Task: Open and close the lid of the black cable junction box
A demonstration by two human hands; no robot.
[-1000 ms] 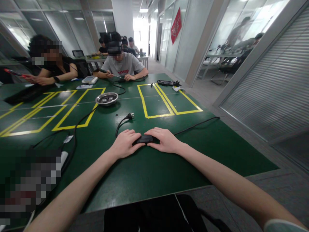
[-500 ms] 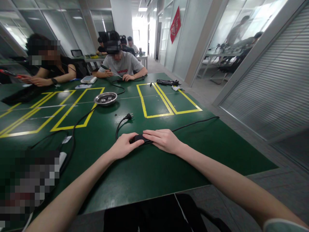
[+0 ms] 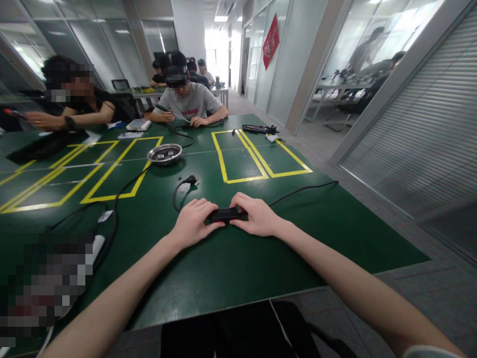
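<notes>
A black power adapter (image 3: pixel 224 215), a small oblong box, lies level between my two hands just over the green table (image 3: pixel 238 268). My left hand (image 3: pixel 194 222) grips its left end, thumb on the near side and fingers on the far side. Around the right end my right hand (image 3: pixel 257 215) is closed the same way. From the left end a short cord runs to a black mains plug (image 3: pixel 191 180) on the table beyond my left hand. A thin black cable (image 3: pixel 301 189) trails from behind my right hand toward the table's right edge.
A metal bowl (image 3: pixel 164 154) with small metal parts stands further back. Yellow tape (image 3: pixel 225 164) marks rectangles on the table. A folded black tripod-like item (image 3: pixel 257 129) lies at the far edge. Two people sit across, one holding a screwdriver (image 3: pixel 175 114). A thick cable (image 3: pixel 115 209) runs at left.
My right fingers have drawn back from the adapter's top to its right end, uncovering more of it. The plug has shifted left and turned slightly.
</notes>
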